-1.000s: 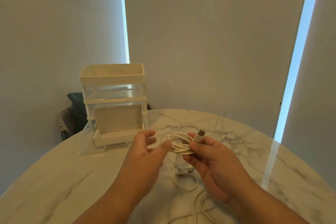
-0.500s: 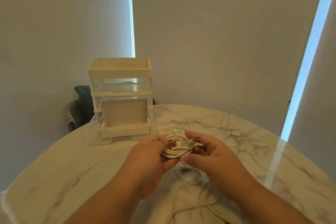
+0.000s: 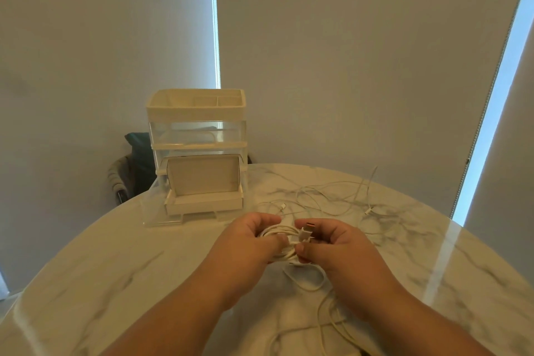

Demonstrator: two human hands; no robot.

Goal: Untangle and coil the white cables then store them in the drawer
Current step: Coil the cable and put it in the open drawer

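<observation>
Over the near worktop (image 3: 115,269), left hand (image 3: 248,243) and right hand (image 3: 338,248) curl their fingers (image 3: 261,219) round a coiled white cable (image 3: 281,233), loose cables (image 3: 332,196) sprawling beyond, and farther left an organizer (image 3: 199,113) with its bottom drawer (image 3: 156,211) pulled out.

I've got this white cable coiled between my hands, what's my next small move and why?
Probably carry the coiled cable forward-left into the open bottom drawer: left hand and right hand both grip the bundle, USB plug gathered in, and the drawer stands pulled out.
</observation>
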